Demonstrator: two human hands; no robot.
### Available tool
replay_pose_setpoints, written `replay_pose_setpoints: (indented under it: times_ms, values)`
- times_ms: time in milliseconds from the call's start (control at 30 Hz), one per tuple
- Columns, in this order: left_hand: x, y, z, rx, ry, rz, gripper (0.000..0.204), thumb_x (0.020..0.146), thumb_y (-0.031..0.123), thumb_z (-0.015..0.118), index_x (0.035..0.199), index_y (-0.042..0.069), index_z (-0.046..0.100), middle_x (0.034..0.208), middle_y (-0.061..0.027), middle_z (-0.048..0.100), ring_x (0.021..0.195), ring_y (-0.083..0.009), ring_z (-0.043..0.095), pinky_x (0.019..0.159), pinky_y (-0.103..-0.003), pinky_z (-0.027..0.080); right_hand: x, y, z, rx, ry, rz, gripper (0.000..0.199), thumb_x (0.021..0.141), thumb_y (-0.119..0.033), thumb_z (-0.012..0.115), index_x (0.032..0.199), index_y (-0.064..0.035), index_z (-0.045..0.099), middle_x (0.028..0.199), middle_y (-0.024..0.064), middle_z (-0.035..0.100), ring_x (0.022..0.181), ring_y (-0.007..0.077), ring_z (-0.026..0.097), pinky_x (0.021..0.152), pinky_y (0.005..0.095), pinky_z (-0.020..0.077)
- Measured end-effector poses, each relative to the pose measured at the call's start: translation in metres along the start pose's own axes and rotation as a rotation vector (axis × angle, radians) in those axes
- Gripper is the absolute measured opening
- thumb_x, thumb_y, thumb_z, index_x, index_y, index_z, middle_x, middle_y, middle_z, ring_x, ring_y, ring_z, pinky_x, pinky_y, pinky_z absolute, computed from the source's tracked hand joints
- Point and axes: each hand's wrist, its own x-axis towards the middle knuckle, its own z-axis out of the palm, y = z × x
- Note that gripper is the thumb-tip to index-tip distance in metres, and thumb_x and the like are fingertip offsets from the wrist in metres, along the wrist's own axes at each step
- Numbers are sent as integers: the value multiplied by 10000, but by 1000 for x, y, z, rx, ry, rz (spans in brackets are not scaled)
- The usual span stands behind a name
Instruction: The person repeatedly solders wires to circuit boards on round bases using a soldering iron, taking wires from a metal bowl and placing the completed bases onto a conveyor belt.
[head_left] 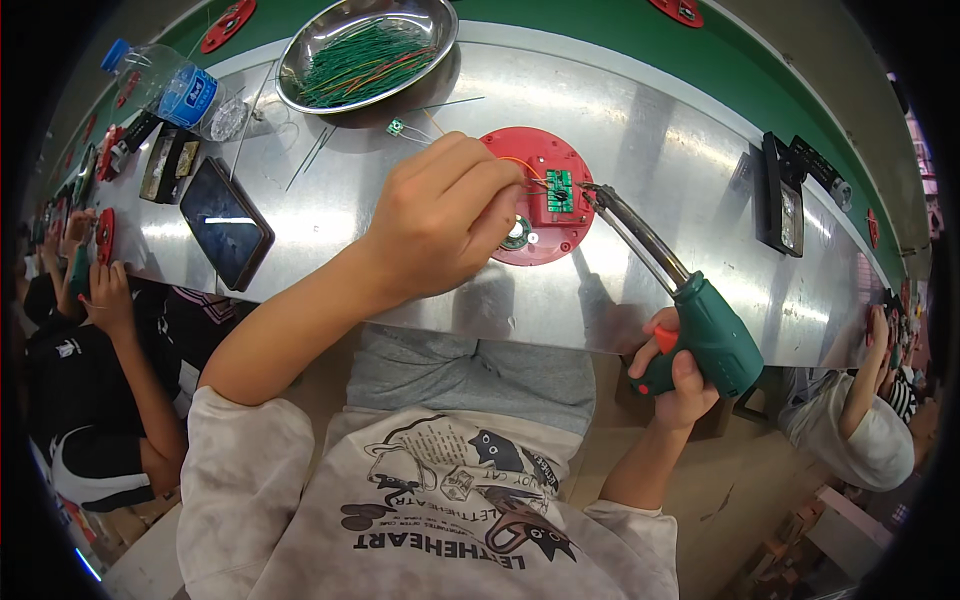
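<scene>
A round red plastic housing [573,232] lies on the metal bench, with a small green circuit board [560,192] at its middle. My left hand [445,215] is over the housing's left side, its fingers pinched on a thin wire beside the board; the fingertips are partly hidden. An orange wire [517,161] curves from behind that hand to the board. My right hand [680,385] grips a green soldering gun [718,335] with a red trigger. Its metal tip [588,188] is at the board's right edge. A small round part [517,236] sits low in the housing.
A steel bowl [440,62] of green, red and yellow wires stands at the back. Near it lies a tiny green board [397,127] with leads. Leftward are a tablet or phone [228,222], a water bottle [188,95] and a black box [170,165]; rightward, a black tray [783,195]. Co-workers sit on both sides.
</scene>
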Motion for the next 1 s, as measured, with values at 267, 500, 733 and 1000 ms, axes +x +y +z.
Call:
replay_pose_setpoints:
  times_ms: [267,500,733,1000]
  values:
    - [-1,-1,4,23,-40,102,246,700,-36,701,944,-29,670,858,-119,641,734,-272,625,641,-366,534,-3,-12,6,-43,-24,85,501,898,-229,670,1257,100,554,1039,231,661,563,201,614,513,296,488]
    - [-3,-2,5,3,-113,96,239,720,-69,721,955,-52,688,872,-141,665,735,-291,635,644,-375,530,-5,-14,7,-130,-39,105,505,888,-228,638,1250,118,565,1011,232,655,525,202,592,488,284,472]
    - [-4,-5,9,59,-103,140,256,683,9,680,936,-26,678,845,-104,655,756,-264,639,660,-355,547,-2,-15,8,-89,-39,133,484,885,-227,637,1220,117,580,1007,232,642,560,202,590,476,281,484]
    - [-5,-4,8,75,-126,124,232,708,39,673,934,-11,685,848,-99,662,773,-260,650,676,-354,553,3,-18,3,-74,-28,175,420,882,-246,669,1113,99,606,931,206,622,517,206,583,452,271,461]
